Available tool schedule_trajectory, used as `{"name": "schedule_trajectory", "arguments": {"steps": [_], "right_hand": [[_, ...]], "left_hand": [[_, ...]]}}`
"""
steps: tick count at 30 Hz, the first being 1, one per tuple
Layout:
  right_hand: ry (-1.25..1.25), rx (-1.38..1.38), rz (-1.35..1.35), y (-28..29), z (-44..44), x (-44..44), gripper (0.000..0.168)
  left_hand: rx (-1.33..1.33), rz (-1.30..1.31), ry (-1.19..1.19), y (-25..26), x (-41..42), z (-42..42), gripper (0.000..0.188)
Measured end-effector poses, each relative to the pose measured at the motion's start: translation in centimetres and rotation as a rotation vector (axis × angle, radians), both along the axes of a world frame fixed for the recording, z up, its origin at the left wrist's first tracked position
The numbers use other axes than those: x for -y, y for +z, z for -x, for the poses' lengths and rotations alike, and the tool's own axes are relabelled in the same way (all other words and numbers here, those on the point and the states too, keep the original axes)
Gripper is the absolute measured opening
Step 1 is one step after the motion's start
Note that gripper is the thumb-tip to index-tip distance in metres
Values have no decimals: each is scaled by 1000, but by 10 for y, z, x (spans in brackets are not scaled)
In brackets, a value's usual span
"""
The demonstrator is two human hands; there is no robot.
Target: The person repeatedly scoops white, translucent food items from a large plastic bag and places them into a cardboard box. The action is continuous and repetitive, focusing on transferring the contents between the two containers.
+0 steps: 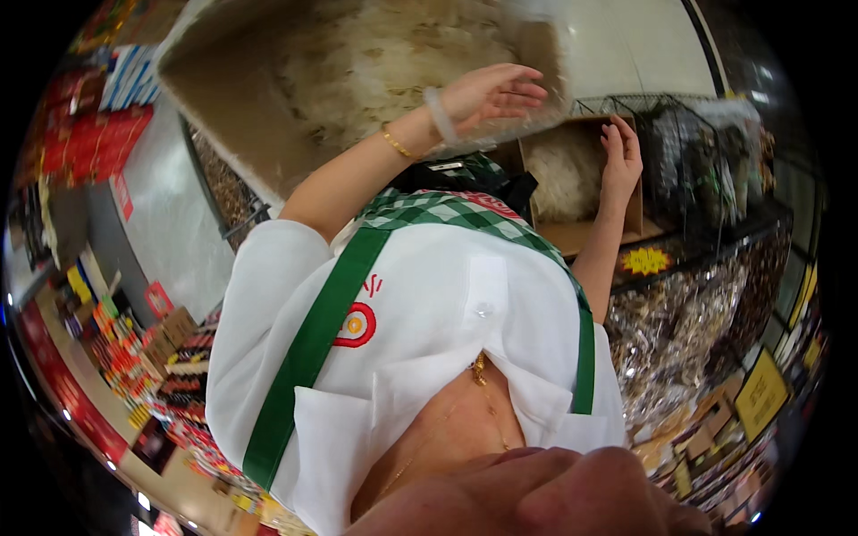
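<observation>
My left hand (506, 97), its fingers loosely spread, is seen over the right part of a large carton (221, 87). Nothing shows in its fingers. A pale band and a gold bracelet circle that wrist. The carton has a plastic lining and holds a heap of pale dried pieces (355, 74), blurred and of unclear kind. My right hand (623, 157) is at the right wall of a smaller cardboard box (570, 234), fingers slightly bent; whether it grips the wall cannot be told. Whitish stuff (563, 177) fills much of this box.
Right of the small box stands a black wire rack (687, 154) with plastic-wrapped goods. Below are a yellow star-shaped tag (645, 260) and shiny bagged goods (677, 328). A pale counter surface (177, 221) lies at left, with shelves of red packages (100, 144) beyond. A phone-like object (446, 165) is near my waist.
</observation>
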State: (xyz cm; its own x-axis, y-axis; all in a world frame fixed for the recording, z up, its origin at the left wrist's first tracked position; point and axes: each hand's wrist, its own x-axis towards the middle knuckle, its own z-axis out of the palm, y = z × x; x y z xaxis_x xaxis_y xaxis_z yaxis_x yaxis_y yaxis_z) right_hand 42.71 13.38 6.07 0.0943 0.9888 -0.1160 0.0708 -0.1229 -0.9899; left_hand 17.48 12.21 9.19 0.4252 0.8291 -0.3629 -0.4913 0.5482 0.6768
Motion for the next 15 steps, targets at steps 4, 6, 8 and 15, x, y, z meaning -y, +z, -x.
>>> {"name": "schedule_trajectory", "arguments": {"steps": [4, 6, 8, 15], "right_hand": [[478, 203, -274, 24, 88, -16, 31], [749, 565, -437, 23, 130, -23, 51], [860, 837, -480, 6, 160, -27, 61], [1241, 961, -324, -25, 182, -55, 74]], "left_hand": [[-129, 28, 333, -3, 42, 81, 39], [-224, 72, 521, -12, 67, 112, 38], [-292, 111, 650, -16, 83, 127, 35], [-494, 187, 718, -37, 124, 141, 35]]}}
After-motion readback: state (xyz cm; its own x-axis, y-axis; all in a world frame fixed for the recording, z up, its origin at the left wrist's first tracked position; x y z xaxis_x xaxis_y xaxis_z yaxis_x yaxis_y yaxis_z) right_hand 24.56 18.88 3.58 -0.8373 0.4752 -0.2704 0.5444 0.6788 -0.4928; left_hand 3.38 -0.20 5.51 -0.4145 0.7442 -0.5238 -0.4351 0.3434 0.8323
